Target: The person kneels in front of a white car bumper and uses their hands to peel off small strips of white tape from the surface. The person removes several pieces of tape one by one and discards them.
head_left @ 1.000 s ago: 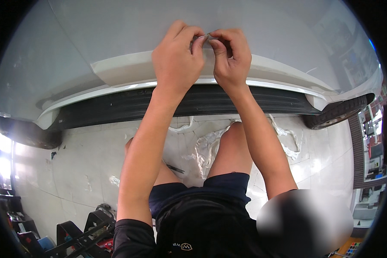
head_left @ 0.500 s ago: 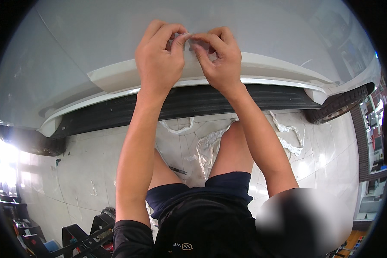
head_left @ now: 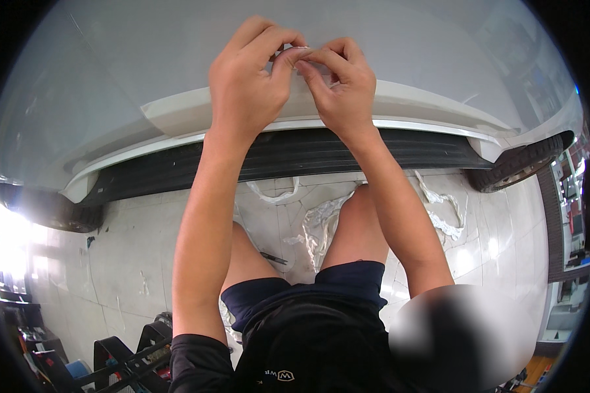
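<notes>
In front of the light grey side of a car point(head_left: 144, 59), both hands meet fingertip to fingertip. My left hand point(head_left: 250, 82) is closed in a pinch, thumb against fingers. A thin, shiny pale edge shows at its fingertips, too small to name. My right hand point(head_left: 346, 85) also pinches, its thumb and forefinger touching the left fingertips; what it holds, if anything, is hidden. Just below the hands runs the raised lower door moulding point(head_left: 432, 105), and beneath it a black ribbed running board point(head_left: 295, 152) with a bright trim edge.
Crumpled whitish strips point(head_left: 322, 226) lie on the tiled floor point(head_left: 131, 262) by my knees, with another heap point(head_left: 446, 223) to the right. A dark slim tool point(head_left: 273, 258) rests between my legs. Tyres point(head_left: 524, 164) flank the running board. Black metal frames point(head_left: 121, 367) stand at lower left.
Both hands have shifted slightly to the right and drawn closer together. The right thumb has come up nearer its forefinger and the left fingertips.
</notes>
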A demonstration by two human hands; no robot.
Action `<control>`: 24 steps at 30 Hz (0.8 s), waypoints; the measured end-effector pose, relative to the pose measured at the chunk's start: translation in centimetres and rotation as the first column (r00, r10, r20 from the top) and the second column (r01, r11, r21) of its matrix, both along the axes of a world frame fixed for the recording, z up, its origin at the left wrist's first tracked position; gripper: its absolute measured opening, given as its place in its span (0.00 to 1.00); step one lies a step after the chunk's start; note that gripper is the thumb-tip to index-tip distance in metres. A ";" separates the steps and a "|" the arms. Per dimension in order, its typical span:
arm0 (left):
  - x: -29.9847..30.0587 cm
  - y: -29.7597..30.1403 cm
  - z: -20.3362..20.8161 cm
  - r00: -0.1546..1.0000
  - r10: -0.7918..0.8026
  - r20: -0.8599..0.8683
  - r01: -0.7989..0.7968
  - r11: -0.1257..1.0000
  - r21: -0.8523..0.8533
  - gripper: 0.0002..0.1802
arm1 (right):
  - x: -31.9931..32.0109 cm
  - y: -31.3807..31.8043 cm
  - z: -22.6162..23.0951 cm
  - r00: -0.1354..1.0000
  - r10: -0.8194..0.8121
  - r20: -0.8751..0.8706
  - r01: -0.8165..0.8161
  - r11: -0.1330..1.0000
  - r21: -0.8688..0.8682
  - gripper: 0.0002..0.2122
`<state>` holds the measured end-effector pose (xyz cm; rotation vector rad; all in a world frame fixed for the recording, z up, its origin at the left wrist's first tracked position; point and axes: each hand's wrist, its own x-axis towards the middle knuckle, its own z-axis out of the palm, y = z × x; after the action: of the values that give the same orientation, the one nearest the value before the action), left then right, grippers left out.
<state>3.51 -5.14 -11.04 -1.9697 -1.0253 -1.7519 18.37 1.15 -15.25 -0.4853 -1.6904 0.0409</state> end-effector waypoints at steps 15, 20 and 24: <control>-0.8 0.3 1.0 0.997 -0.073 0.016 0.072 0.996 0.052 0.10 | 0.7 -0.5 2.7 0.995 0.093 0.030 -0.091 0.995 -0.043 0.03; -1.3 -1.3 -2.8 0.989 0.000 0.146 0.019 0.991 -0.130 0.15 | 1.0 -1.5 2.7 0.990 0.138 -0.003 -0.138 0.990 -0.004 0.03; -0.5 -0.9 -5.0 0.994 0.065 0.091 -0.047 0.981 -0.189 0.15 | 1.2 -2.5 2.8 0.985 0.170 0.001 -0.170 0.984 -0.053 0.04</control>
<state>3.01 -6.03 -15.99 -1.9581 -1.3085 -1.7941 19.60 -1.37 -12.47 -0.3799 -1.7359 0.2095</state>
